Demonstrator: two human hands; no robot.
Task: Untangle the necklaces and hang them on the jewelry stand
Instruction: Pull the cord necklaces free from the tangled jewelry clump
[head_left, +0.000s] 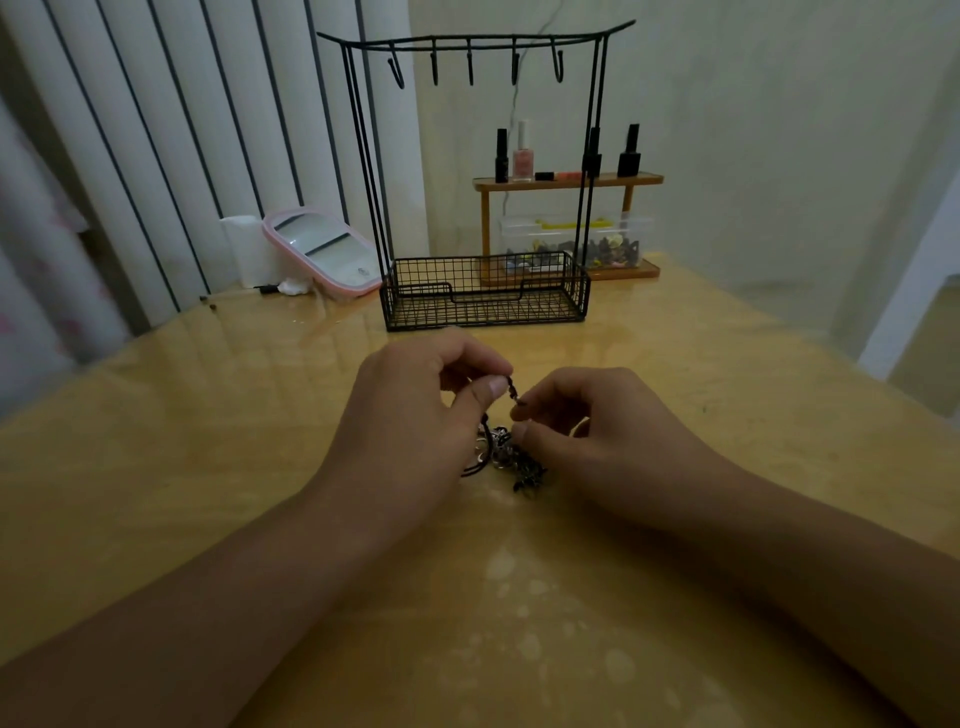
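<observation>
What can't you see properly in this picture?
- How many necklaces: head view, a small dark tangle partly hidden by the left hand and right hand.
- The fingertips' grip: too small and dim.
- Contents of the clear box: too small, behind the jewelry stand.
- Bottle labels: too small.

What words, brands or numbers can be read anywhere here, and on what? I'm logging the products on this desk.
None can be read.
Nail polish bottles on the wooden shelf: any labels are too small and blurred to read.
Clear plastic box: no legible text.
Pink-rimmed mirror: no print visible.
Black jewelry stand, tangled necklaces, left hand, right hand: no text.
</observation>
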